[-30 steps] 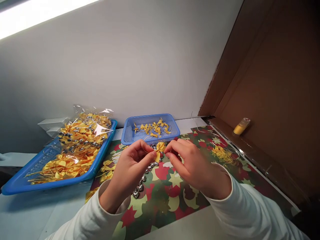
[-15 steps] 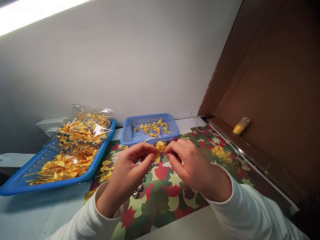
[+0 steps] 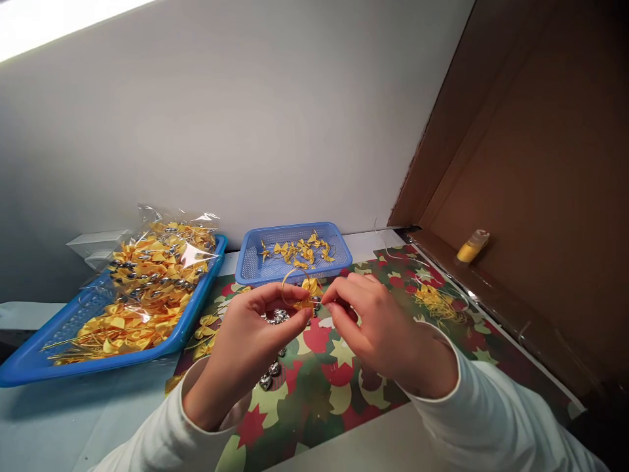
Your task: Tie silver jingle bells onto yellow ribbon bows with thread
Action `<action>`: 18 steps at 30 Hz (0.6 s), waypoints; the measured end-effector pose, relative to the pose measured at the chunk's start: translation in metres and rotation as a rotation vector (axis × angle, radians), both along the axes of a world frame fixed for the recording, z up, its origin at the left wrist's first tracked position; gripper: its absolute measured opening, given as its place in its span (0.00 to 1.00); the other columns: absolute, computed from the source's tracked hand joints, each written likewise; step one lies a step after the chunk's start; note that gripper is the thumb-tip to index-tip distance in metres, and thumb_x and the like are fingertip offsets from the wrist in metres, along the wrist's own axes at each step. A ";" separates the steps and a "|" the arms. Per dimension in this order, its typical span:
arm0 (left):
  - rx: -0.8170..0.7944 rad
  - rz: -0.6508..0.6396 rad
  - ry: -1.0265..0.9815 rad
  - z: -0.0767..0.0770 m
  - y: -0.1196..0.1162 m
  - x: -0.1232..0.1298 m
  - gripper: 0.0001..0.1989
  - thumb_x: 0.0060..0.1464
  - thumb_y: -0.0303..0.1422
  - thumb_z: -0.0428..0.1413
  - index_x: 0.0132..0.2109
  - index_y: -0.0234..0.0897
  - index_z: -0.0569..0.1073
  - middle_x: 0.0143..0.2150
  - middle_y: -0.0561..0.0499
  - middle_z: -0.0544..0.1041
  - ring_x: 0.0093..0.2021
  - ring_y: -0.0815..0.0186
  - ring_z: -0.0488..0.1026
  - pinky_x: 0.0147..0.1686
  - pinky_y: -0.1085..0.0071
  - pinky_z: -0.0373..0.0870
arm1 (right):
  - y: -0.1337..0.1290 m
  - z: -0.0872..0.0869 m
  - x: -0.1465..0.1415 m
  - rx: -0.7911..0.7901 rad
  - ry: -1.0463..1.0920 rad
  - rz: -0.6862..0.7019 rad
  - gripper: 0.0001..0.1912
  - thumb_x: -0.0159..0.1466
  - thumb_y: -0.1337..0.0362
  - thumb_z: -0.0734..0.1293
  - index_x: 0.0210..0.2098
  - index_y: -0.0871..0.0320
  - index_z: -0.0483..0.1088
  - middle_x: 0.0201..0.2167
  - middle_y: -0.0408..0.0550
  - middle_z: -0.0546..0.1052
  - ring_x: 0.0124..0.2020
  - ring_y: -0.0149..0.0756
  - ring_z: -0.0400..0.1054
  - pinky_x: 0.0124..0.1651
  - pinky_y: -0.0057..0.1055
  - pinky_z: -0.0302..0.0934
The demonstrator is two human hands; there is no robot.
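Note:
A yellow ribbon bow (image 3: pixel 311 287) with a loop of gold cord is held between the thumb and forefinger of my left hand (image 3: pixel 260 334). The cord loop stands up above those fingertips. Close by on the right, my right hand (image 3: pixel 371 321) pinches what looks like a thin pale strand at the bow's edge; its far end is hidden by the fingers. Silver heart-shaped beads (image 3: pixel 269 377) lie on the patterned sheet (image 3: pixel 339 400) beneath my hands, partly covered by the left one. More yellow bows (image 3: pixel 207 331) rest left of my left hand.
A blue tray (image 3: pixel 189 328) on the left holds yellow bows and a clear bag (image 3: pixel 162 255) of bows with silver beads. Behind my hands is a small blue basket (image 3: pixel 246 262) of bows. Gold cord pieces (image 3: pixel 442 308) and a yellow-filled bottle (image 3: pixel 472 246) are at right.
My left fingers have parted a little and shifted around the bow, which has turned. The cord loop now stands rounder above them. My right hand has stayed nearly in place.

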State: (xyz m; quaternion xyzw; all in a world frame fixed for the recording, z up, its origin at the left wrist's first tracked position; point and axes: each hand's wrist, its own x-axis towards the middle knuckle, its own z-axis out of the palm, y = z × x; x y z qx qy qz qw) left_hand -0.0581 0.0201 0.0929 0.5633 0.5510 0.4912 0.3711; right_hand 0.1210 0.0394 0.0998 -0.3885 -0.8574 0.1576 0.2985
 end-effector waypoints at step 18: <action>0.044 0.009 0.007 0.001 -0.002 0.003 0.07 0.43 0.32 0.65 0.31 0.36 0.75 0.29 0.52 0.78 0.30 0.69 0.76 0.28 0.79 0.72 | -0.001 0.001 -0.003 -0.031 0.027 -0.014 0.08 0.64 0.72 0.58 0.32 0.58 0.66 0.26 0.42 0.69 0.30 0.32 0.61 0.39 0.33 0.53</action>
